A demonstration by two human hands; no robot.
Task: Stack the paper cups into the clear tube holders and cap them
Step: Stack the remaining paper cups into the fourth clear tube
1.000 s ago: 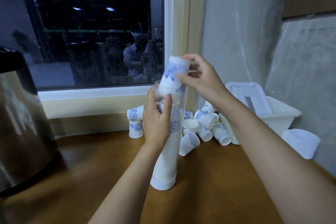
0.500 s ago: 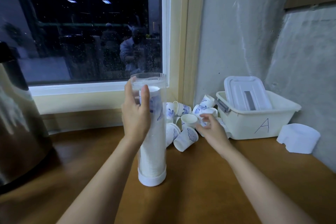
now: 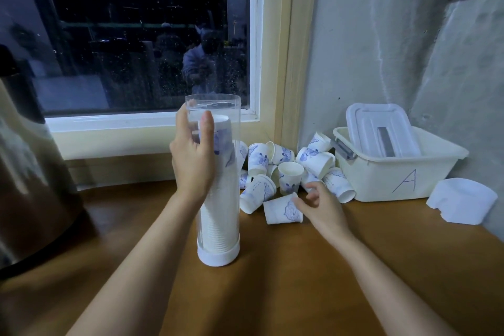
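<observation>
Left hand (image 3: pixel 192 161) wraps the upright tube (image 3: pixel 218 226) near its top — tube stands on the table (image 3: pixel 272 294), nearly full. Right hand (image 3: pixel 323 207), fingers half-curled, touches a tipped cup (image 3: pixel 281 211) — grip unclear.

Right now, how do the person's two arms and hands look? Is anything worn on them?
Both are bare. The left hand and the right hand carry no glove, and no ring shows on the visible fingers. No watch or band shows either. The left forearm and the right forearm are uncovered to the picture's lower edge; no sleeve shows.
</observation>
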